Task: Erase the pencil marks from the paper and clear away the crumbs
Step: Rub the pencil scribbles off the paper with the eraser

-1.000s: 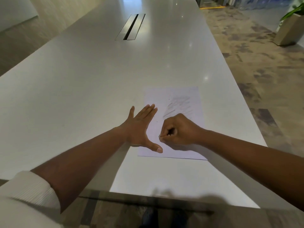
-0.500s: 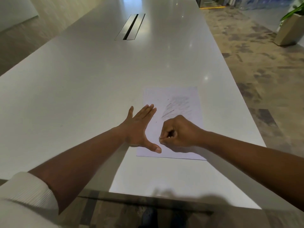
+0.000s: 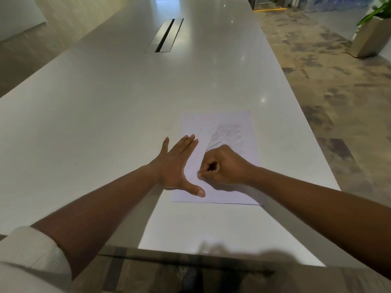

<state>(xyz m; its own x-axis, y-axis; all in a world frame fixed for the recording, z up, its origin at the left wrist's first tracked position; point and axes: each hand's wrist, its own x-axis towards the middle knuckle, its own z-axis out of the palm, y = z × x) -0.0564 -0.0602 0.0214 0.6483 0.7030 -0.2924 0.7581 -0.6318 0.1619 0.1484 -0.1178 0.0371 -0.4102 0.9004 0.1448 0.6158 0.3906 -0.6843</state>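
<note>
Legible text: none. The paper carries only grey pencil scribble, no letters or numbers. The desk and planter show no readable label or brand.

The paper is a white sheet that lies flat on the table, near its right edge, with the long sides running away from the person. On its upper right part there are grey pencil marks, a patch of slanted strokes that looks faint and partly blurred. The lower left part of the sheet is bare white. A few tiny dark crumbs lie on the sheet just left of the marks. The eraser shows only as a small pale tip touching the sheet at its middle; its shape cannot be told.
</note>
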